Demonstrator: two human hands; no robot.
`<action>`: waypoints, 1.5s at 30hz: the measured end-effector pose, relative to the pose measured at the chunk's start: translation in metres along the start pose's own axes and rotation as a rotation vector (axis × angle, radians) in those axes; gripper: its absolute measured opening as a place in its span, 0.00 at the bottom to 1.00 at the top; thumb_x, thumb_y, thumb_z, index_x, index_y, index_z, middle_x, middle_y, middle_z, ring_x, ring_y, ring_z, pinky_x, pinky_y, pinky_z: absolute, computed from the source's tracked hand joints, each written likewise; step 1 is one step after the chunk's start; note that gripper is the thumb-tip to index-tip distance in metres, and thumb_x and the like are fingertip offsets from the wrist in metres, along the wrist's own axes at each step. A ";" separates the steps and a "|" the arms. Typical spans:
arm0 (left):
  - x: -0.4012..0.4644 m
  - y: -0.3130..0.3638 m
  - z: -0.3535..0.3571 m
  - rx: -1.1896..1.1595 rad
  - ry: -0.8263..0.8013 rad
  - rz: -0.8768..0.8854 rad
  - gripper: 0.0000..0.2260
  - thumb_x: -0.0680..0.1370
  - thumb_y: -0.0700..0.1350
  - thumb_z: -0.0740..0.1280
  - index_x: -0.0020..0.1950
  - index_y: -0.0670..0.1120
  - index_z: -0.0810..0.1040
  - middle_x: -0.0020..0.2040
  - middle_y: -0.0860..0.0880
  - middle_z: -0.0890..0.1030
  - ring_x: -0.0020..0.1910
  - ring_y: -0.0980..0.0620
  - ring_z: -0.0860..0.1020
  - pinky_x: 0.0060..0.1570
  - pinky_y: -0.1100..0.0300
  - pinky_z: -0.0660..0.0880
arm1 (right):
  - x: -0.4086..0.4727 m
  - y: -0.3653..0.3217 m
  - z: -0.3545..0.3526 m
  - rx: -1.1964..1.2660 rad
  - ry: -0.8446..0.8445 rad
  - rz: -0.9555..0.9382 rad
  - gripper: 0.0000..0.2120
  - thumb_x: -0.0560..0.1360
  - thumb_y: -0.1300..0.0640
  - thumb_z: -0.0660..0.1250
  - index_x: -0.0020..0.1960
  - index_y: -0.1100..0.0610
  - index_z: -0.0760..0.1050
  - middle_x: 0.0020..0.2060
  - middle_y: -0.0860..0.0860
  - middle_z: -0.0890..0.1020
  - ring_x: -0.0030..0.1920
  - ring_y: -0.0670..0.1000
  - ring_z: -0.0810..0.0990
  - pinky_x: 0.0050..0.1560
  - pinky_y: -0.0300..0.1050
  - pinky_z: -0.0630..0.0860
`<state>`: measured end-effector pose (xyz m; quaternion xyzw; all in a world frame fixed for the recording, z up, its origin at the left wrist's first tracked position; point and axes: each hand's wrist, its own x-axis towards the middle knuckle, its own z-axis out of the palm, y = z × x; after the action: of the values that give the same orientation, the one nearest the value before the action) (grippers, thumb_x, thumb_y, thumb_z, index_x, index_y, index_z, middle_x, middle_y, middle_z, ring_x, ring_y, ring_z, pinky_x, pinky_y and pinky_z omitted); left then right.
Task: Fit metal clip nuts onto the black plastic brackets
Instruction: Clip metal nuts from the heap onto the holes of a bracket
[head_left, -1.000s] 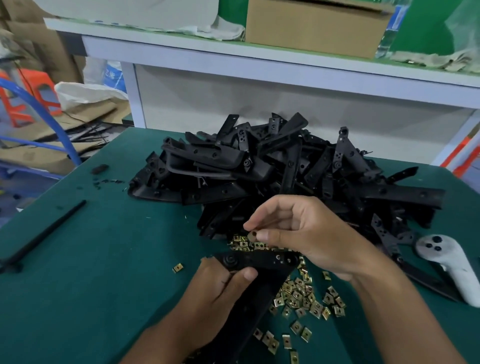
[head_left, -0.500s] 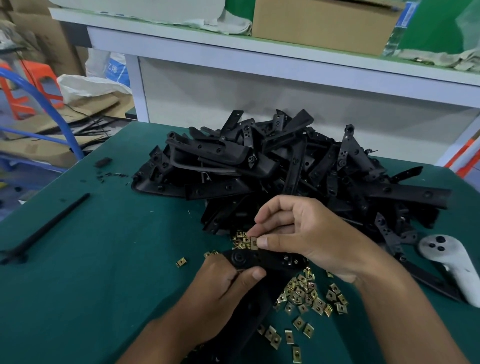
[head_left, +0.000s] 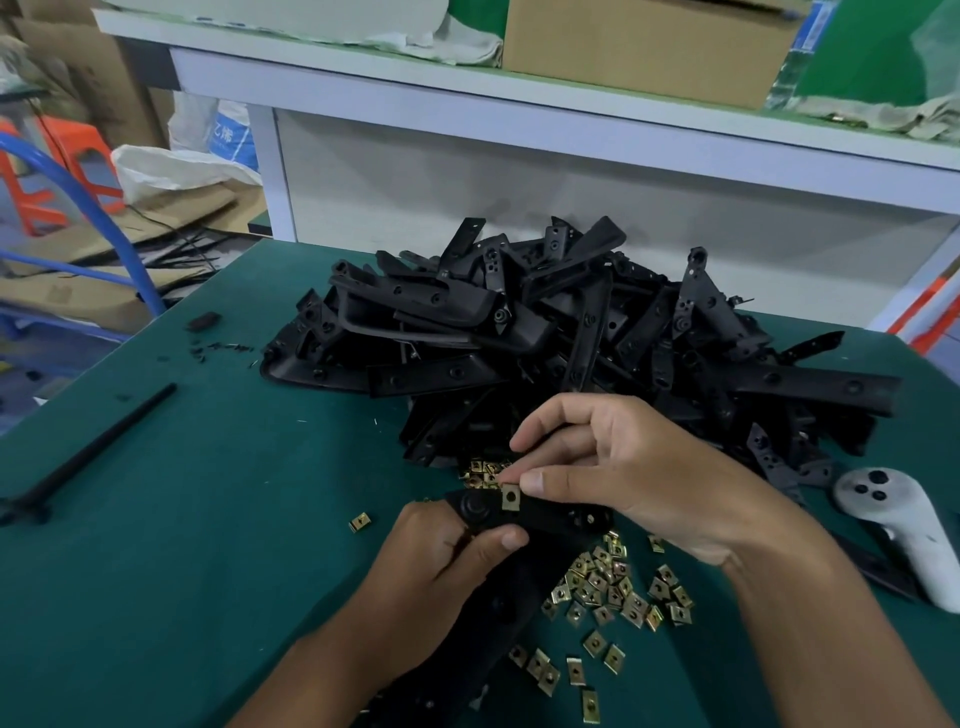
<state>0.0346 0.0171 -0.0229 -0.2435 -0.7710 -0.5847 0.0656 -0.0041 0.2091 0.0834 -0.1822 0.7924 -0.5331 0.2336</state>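
The left hand (head_left: 441, 566) grips the near end of one black plastic bracket (head_left: 545, 514), thumb curled over its top edge, holding it just above the green bench (head_left: 182, 519). The right hand (head_left: 639, 467) pinches a metal clip nut (head_left: 511, 498) between thumb and forefinger — the nut sits on the bracket's upper edge, beside a round boss. Loose clip nuts (head_left: 608, 587) lie scattered on the bench under and to the right of the bracket. The bracket pile (head_left: 545, 332) stands behind both hands. A white controller (head_left: 904, 525) lies at the right — a black rod (head_left: 93, 452) at the left.
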 end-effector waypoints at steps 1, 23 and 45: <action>0.001 0.000 -0.001 -0.021 0.010 -0.011 0.15 0.79 0.66 0.61 0.36 0.62 0.71 0.29 0.61 0.68 0.28 0.62 0.65 0.30 0.70 0.61 | -0.001 -0.001 0.001 -0.018 -0.005 -0.009 0.08 0.76 0.55 0.74 0.53 0.47 0.80 0.51 0.49 0.87 0.54 0.48 0.85 0.57 0.46 0.76; 0.014 -0.024 -0.026 -0.236 0.440 -0.221 0.12 0.78 0.55 0.63 0.45 0.47 0.75 0.34 0.58 0.74 0.34 0.61 0.72 0.36 0.71 0.71 | 0.032 0.050 0.036 -0.964 -0.108 0.222 0.19 0.72 0.48 0.76 0.61 0.49 0.75 0.55 0.47 0.77 0.56 0.49 0.74 0.54 0.49 0.77; 0.006 -0.002 -0.009 -0.242 0.149 -0.113 0.13 0.75 0.60 0.72 0.56 0.57 0.82 0.53 0.51 0.84 0.54 0.52 0.83 0.49 0.66 0.77 | 0.005 0.012 -0.015 -0.023 0.189 -0.103 0.06 0.78 0.60 0.71 0.54 0.56 0.78 0.48 0.49 0.88 0.45 0.44 0.85 0.40 0.35 0.77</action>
<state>0.0268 0.0104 -0.0195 -0.1616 -0.7004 -0.6926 0.0599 -0.0172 0.2218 0.0759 -0.1743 0.8066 -0.5501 0.1283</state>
